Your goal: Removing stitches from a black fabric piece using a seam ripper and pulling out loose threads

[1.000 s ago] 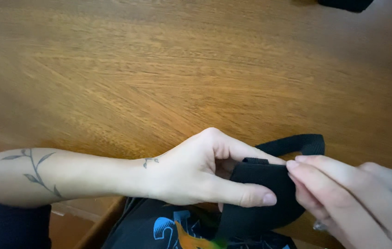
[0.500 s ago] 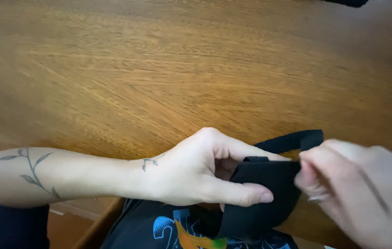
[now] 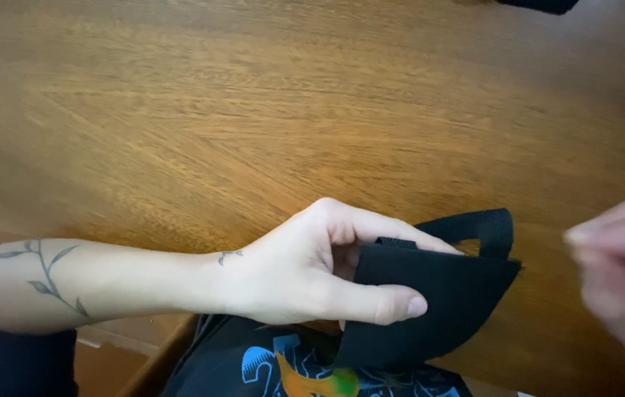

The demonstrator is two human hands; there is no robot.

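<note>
1. The wooden table (image 3: 268,125) fills nearly all of the view, its brown grain running in slanted bands; it is the landmark for what follows.
2. A dark printed garment (image 3: 253,364), with blue and orange marks, lies below the table's near edge.
3. The black fabric piece (image 3: 437,301) sits over the table's near edge, toward its right. Its long axis runs roughly left to right, tilted a little upward on the right, and a black strap loop (image 3: 474,226) curves off its far side onto the table.
4. The left hand (image 3: 305,276) reaches in along the table's near edge and grips the fabric's left end, thumb pressed on top, fingers curled behind it. It is the nearer hand, in full contact.
5. The right hand (image 3: 621,279) hovers over the table's right edge, just beside the fabric's right end and apart from it. It is blurred, so I cannot tell how its fingers are set.
6. A dark object (image 3: 540,4) shows at the table's far edge, cut off by the frame.
</note>
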